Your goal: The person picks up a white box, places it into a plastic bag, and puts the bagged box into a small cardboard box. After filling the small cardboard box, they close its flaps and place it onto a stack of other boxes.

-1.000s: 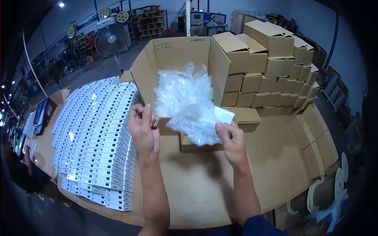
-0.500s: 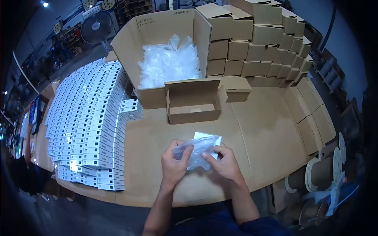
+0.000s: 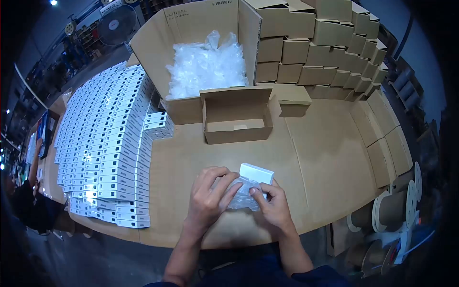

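A small white box (image 3: 257, 173) is held above the near middle of the cardboard-covered table, with a clear plastic bag (image 3: 245, 193) around its lower part. My right hand (image 3: 273, 203) grips the box and the bag from the right, thumb on the plastic. On the left side, my left hand (image 3: 210, 198) has its fingers curled and pinched at the bag's edge. Beyond them stands an open brown carton (image 3: 237, 135), its inside mostly bare with a small pale piece at the bottom.
A large carton (image 3: 198, 24) holds a heap of clear bags (image 3: 208, 67). Stacked white boxes (image 3: 103, 148) fill the left side. Brown cartons (image 3: 334, 33) form a wall behind, others line the right edge. Spools (image 3: 389, 210) stand at lower right. A co-worker's arm (image 3: 35, 162) shows far left.
My left hand has turned and risen, its fingers now over the bag's edge. More of the white box shows above the plastic. The whole view has shifted slightly.
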A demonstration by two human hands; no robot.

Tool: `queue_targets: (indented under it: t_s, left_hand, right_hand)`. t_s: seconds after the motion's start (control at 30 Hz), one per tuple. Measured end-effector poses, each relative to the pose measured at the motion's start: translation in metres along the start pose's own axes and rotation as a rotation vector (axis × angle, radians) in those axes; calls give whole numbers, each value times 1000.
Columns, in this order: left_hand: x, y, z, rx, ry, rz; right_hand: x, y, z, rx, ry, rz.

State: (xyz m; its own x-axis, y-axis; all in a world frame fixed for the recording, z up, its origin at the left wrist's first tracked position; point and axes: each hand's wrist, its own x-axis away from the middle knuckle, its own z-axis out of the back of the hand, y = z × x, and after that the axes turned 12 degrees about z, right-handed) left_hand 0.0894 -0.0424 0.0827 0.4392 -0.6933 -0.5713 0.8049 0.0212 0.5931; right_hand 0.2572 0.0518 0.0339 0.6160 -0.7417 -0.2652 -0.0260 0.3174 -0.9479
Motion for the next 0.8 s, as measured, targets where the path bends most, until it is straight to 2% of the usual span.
queue_targets:
  t_s: [0.07, 0.1, 0.2, 0.3, 0.4, 0.5, 0.6, 0.63, 0.73, 0.77, 0.8]
  left_hand:
    - [2, -9, -7, 29, -18, -9]
    - [2, -8, -8, 47, -37, 5]
    - [2, -9, -7, 127, -151, 19]
    - [-3, -7, 7, 68, -334, 35]
    - [0, -14, 12, 87, -449, 126]
    - [-4, -11, 12, 149, -473, 344]
    - [-8, -15, 5, 439, -400, 758]
    - [-3, -24, -2, 621, -312, 820]
    - [11, -63, -32, 1001, 128, 567]
    - [15, -61, -39, 1086, 195, 581]
    - [23, -55, -41, 1103, 101, 617]
  right_hand:
    - [2, 2, 0, 15, 10, 2]
    - [3, 2, 2, 26, -6, -61]
    - [4, 8, 6, 70, -33, -70]
    - [3, 5, 12, 133, -78, -90]
    - [4, 1, 17, 189, -143, 16]
    - [7, -2, 20, 224, -213, 48]
    - [11, -4, 21, 224, -218, 6]
    - [13, -2, 20, 204, -183, -6]
    - [17, 4, 15, 185, -53, -4]
    - [16, 4, 12, 205, 9, 14]
    - [16, 5, 10, 226, 70, 30]
